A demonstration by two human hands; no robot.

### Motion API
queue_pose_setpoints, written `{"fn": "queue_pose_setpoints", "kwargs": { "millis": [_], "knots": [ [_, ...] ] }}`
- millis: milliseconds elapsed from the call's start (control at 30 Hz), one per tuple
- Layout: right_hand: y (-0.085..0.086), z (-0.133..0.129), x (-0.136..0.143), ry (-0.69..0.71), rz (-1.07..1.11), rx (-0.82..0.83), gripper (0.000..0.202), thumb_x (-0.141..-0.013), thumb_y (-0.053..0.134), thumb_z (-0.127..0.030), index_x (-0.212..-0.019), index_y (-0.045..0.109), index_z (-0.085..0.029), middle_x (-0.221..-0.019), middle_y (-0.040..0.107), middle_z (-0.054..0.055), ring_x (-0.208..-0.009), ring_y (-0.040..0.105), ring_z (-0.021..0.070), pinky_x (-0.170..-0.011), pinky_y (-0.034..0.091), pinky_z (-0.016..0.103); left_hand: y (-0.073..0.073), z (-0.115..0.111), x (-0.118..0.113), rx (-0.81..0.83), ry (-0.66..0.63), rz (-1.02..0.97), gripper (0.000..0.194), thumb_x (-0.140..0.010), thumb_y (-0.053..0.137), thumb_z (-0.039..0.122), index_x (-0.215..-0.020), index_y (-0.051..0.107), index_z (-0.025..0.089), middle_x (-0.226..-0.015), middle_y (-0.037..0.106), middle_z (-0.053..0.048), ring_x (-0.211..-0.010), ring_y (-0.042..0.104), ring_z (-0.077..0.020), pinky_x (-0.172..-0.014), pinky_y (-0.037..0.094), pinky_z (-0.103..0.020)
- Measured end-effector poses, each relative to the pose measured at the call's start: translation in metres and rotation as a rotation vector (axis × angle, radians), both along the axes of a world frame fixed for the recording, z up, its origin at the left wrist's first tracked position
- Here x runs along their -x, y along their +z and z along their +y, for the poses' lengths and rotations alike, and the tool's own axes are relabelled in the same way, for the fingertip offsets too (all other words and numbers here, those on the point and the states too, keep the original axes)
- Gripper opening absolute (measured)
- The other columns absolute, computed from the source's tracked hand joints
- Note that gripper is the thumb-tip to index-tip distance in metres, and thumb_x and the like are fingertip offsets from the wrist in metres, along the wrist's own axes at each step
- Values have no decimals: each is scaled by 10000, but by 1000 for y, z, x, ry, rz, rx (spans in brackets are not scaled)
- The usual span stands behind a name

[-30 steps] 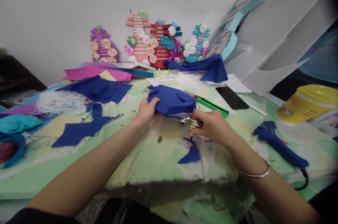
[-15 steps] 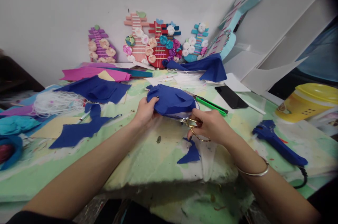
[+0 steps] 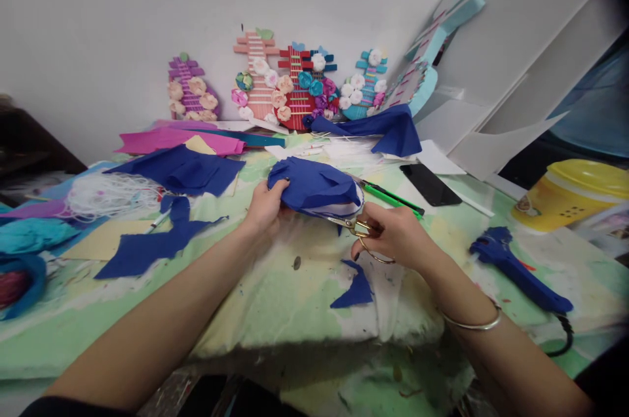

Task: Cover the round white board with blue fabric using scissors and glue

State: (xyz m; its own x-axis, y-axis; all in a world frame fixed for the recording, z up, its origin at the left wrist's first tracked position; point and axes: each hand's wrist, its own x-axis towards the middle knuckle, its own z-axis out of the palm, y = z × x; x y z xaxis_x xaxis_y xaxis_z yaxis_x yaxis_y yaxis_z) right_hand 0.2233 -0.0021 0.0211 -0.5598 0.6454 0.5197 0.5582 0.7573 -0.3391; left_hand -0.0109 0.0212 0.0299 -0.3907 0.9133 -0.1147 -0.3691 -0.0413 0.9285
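My left hand grips the left end of a dark blue covered piece, thumb on top and fingers beneath it. Its covering looks like fabric or crepe paper, and a pale underside shows along the lower right edge. In my right hand is a pair of gold-handled scissors, fingers through the loops. The blades reach left along the lower edge of the blue piece and are partly hidden by it. A cut blue scrap lies on the table below the scissors.
A green utility knife and a black phone lie behind my right hand. A blue glue gun and yellow tub stand right. Blue sheets and white cords lie left. Flower-decorated instrument models line the wall.
The blue piece has shifted slightly left with my left hand and tilted, showing more pale underside. A small blue strip now hangs below the blades. The view has moved a little.
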Motion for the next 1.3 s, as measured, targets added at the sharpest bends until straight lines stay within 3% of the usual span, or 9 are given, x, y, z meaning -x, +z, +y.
{"fn": "queue_pose_setpoints", "kwargs": {
  "millis": [133, 267, 367, 500, 633, 867, 1000, 1133, 1300],
  "knots": [
    [6, 1, -7, -3, 35, 59, 352, -679, 733, -447, -717, 466, -221, -501, 489, -75, -479, 444, 88, -483, 296, 209, 6, 9, 20, 7, 52, -24, 84, -743, 575, 134, -819, 551, 161, -613, 589, 22, -503, 571, -102, -515, 563, -261],
    [9, 8, -18, -79, -221, 95, 125, -715, 655, -233, -792, 558, -223, -560, 564, -48, -515, 500, 117, -505, 306, 229, 8, 16, 44, -1, 81, -42, 83, -764, 569, 149, -842, 545, 162, -633, 599, 12, -529, 597, -117, -564, 583, -325],
    [6, 16, -21, -82, -249, 64, 190, -696, 557, -103, -824, 632, -222, -724, 659, 19, -684, 590, 172, -598, 393, 268, 8, 19, 53, -52, 76, -26, 114, -775, 585, 161, -879, 542, 172, -678, 624, -2, -528, 611, -131, -554, 578, -341],
    [4, 23, -9, -67, 122, 222, 177, -752, 531, -150, -879, 646, -193, -939, 692, 79, -915, 617, 219, -795, 468, 360, 10, 16, 49, -180, 77, 20, 195, -772, 629, 188, -938, 528, 204, -863, 658, -28, -586, 630, -123, -577, 563, -289],
    [12, 31, 15, -135, 535, 492, 323, -809, 550, -418, -1011, 573, -168, -1019, 661, 115, -861, 633, 205, -706, 516, 352, 19, 3, 39, -499, 107, 277, 283, -729, 698, 217, -949, 520, 230, -938, 638, -21, -766, 633, -124, -688, 524, -212],
    [29, 44, 57, -285, 534, 102, 848, -683, 675, -479, -1355, 291, -132, -1362, 364, 246, -1128, 475, 319, -849, 457, 460, 17, -23, 25, -610, 162, 597, 318, -701, 713, 188, -927, 495, 242, -716, 555, 34, -645, 563, -107, -582, 455, -166],
    [26, 51, 70, -342, 733, 9, 750, -696, 606, -297, -1359, 297, -128, -1348, 399, 203, -1049, 523, 258, -896, 432, 421, 12, -21, 28, -684, 209, 704, 289, -740, 688, 226, -942, 482, 217, -712, 538, 43, -603, 541, -94, -568, 457, -186],
    [18, 68, 59, -331, 995, 313, 396, -655, 592, -289, -1033, 592, -172, -1040, 637, 90, -848, 578, 214, -775, 452, 357, 19, -14, 33, -685, 229, 603, 260, -768, 677, 271, -911, 473, 198, -715, 565, 40, -612, 555, -85, -601, 477, -187],
    [8, 87, 35, -266, 1080, 602, 229, -570, 671, -347, -705, 632, -167, -676, 648, 31, -652, 574, 168, -605, 442, 290, 27, -6, 36, -574, 50, 382, 338, -733, 719, 349, -944, 500, 204, -812, 660, -5, -665, 629, -121, -616, 524, -217]
  ]
}}
